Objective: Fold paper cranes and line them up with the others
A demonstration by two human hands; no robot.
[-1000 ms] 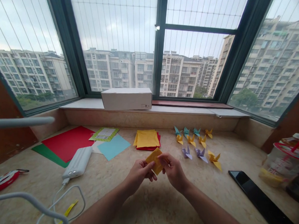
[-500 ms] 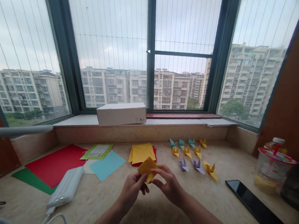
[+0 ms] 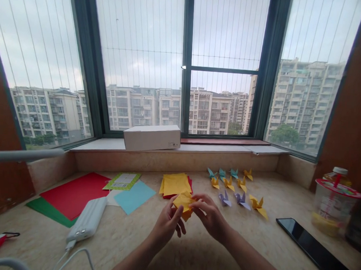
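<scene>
A partly folded piece of yellow origami paper [image 3: 183, 202] is held up between both hands above the stone counter. My left hand [image 3: 169, 220] grips its left side, thumb on top and the other fingers curled below. On its right edge, my right hand [image 3: 209, 215] pinches the paper between thumb and fingers. Just beyond lies a stack of yellow squares [image 3: 176, 184] over red ones. To the right stand several folded paper cranes in rows: teal [image 3: 222, 174], yellow [image 3: 228, 184] and purple [image 3: 241, 200], with a larger yellow crane [image 3: 258, 206] at the near right.
Left lie red sheets [image 3: 77, 194], a green sheet [image 3: 48, 210], a light blue sheet [image 3: 136, 197], a green-edged packet [image 3: 122, 181] and a white power bank [image 3: 87, 218] with cable. Right are a black phone [image 3: 313, 250] and a plastic cup [image 3: 335, 207]. A white box [image 3: 151, 138] sits on the sill.
The yellow paper, a flat diamond before, is now opened into layers with a raised flap. Both hands still hold it. The whole view has shifted slightly.
</scene>
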